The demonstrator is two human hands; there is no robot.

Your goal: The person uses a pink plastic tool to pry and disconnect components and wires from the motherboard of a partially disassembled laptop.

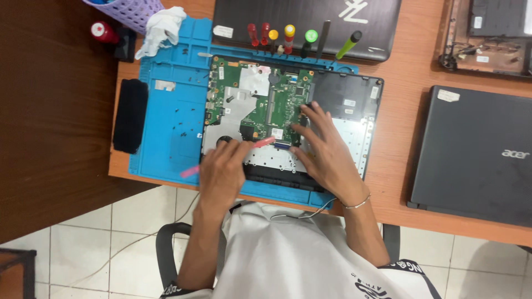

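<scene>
Left hand (221,171) pinches pink tool (233,154).

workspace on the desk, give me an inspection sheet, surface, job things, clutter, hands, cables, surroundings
surface: wooden desk with a blue work mat on it
job's things: opened laptop on the mat, green circuit board exposed
clutter: row of screwdrivers behind the laptop, white cloth, small screws loose on the mat, black pad at the mat's edge
grippers: left hand holds a pink tool; right hand rests flat on the board, holding nothing
cables: thin wire hanging at the desk's front edge
surroundings: closed dark laptop at one side, two more laptop bodies at the back, tiled floor, lavender basket
</scene>
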